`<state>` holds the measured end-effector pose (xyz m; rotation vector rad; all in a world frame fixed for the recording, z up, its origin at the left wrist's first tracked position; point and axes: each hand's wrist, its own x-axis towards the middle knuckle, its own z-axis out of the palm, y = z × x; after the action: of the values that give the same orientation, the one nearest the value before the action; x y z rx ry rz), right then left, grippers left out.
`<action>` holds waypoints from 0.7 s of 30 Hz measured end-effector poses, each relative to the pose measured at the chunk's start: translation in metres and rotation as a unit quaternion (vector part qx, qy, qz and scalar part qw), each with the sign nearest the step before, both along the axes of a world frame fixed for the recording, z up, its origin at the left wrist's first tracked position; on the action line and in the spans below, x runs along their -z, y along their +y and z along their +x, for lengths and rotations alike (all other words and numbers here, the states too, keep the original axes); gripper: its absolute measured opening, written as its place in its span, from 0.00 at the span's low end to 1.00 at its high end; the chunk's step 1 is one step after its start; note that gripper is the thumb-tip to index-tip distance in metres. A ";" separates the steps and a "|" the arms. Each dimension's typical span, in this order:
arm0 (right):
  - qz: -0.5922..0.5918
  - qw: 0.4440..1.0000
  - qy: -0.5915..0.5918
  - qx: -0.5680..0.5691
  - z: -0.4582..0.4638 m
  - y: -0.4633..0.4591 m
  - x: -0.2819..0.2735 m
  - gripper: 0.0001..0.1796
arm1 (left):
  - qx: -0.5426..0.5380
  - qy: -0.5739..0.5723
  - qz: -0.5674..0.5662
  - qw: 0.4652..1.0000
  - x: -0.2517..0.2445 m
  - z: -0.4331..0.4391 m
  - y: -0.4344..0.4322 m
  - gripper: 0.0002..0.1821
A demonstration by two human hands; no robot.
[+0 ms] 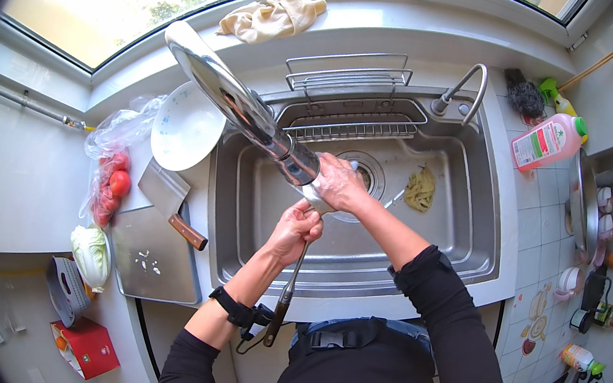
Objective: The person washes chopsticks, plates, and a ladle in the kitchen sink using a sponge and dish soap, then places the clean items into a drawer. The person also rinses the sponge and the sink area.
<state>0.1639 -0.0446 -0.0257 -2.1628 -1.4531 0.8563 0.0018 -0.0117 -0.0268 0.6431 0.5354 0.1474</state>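
Note:
My left hand (295, 232) grips the metal shaft of a long-handled cooking utensil (289, 286), whose brown handle hangs down past the sink's front edge. The utensil's head is under the mouth of a chrome faucet (252, 119), mostly hidden, so its exact kind is unclear. My right hand (341, 183) is wet and closed over that head, right beside the spout. A bit of something whitish shows past its fingers, too small to name. Both hands are above a stainless steel sink (357, 251). In the basin, a crumpled yellowish-green cloth (420, 189) lies right of the drain (366, 173).
Left of the sink are a white bowl (187, 128), a cleaver (166, 186), a metal cutting board (157, 253), bagged tomatoes (118, 184) and a cabbage (90, 258). A wire rack (351, 127) spans the sink's back. A pink liquid bottle (548, 142) stands to the right.

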 end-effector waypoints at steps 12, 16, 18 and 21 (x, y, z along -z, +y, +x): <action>-0.003 0.999 0.029 -0.019 -0.011 -0.003 -0.053 0.22 | -0.007 0.091 0.019 0.996 -0.019 0.017 -0.002 0.04; -0.001 0.999 0.035 0.016 0.019 0.011 -0.026 0.21 | 0.009 0.007 0.018 1.000 -0.014 0.019 -0.011 0.12; -0.008 0.999 0.021 0.032 0.039 0.003 -0.006 0.27 | 0.003 -0.011 0.017 1.000 -0.011 0.021 -0.011 0.13; -0.032 0.972 -0.206 0.107 0.057 -0.042 0.012 0.25 | -0.070 0.038 0.074 0.994 -0.003 0.031 -0.006 0.08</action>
<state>0.2205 -0.0871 -0.0375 -2.6001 -1.3459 0.3966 0.0326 -0.0172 -0.0241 0.7583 0.6472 0.2978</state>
